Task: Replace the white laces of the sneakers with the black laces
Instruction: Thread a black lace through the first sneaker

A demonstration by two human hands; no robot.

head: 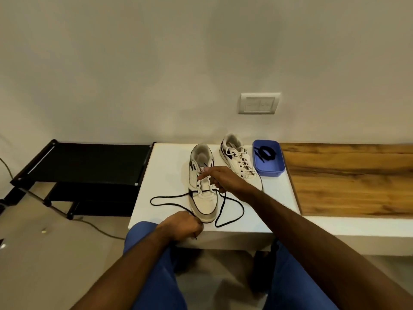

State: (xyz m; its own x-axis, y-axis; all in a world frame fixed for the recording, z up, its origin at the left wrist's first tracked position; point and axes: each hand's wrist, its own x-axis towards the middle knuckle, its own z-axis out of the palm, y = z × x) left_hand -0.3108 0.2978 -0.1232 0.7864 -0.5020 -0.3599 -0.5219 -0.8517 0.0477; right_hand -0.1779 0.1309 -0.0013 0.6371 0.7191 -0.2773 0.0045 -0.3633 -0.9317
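Shelving (85,162) of black metal stood at the far left, low against the wall, with a cable (67,214) trailing over the floor below it. Beside it came the white table (169,175), and at its near edge the left hand (184,225) lay curled round one end of the black lace (169,205), the tip poking out under the fist. From there the lace ran out in a wide loop to the left, entered the lowest eyelets of the near sneaker (202,186), and came out on the other side in a second loop that lay on the table to the right of the toe. That sneaker stood toe toward the person, its upper eyelets bare — only the bottom row was threaded. Over its tongue the right hand (220,180) reached in, forefinger stretched out and touching the upper near the eyelets, the other fingers folded underneath; whether they pinched the lace I could not tell. Just behind and to the right stood the second sneaker (240,162), still tied with its white laces (239,156). Next to it sat a blue tray (269,171) holding a coiled black lace (266,152) — and past that a wooden board (348,180) ran along the wall, below a white switch plate (259,103).
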